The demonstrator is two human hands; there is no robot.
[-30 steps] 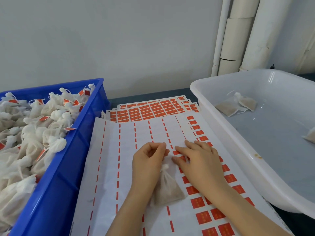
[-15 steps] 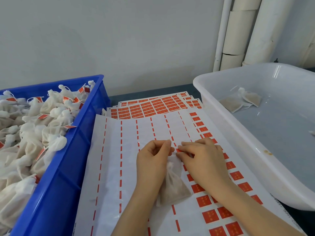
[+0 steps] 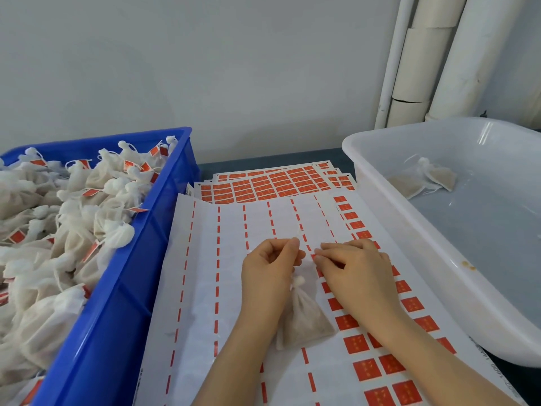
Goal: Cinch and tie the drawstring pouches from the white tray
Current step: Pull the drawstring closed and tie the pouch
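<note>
Over the label sheets (image 3: 205, 288) on the table, the pouch (image 3: 304, 320) lies at lower centre, neck bunched, between my wrists. My left hand (image 3: 269, 273) pinches its drawstring (image 3: 298, 233). My right hand (image 3: 354, 273) pinches too, seemingly the same drawstring. The white tray (image 3: 409, 230) at right holds other pouches (image 3: 439, 177), and the blue crate (image 3: 117, 303) at left is heaped with tagged ones.

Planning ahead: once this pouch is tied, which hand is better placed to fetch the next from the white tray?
Probably right. The right hand lies on the white tray's side; the left hand pinches the pouch's string, nearer the blue crate.
</note>
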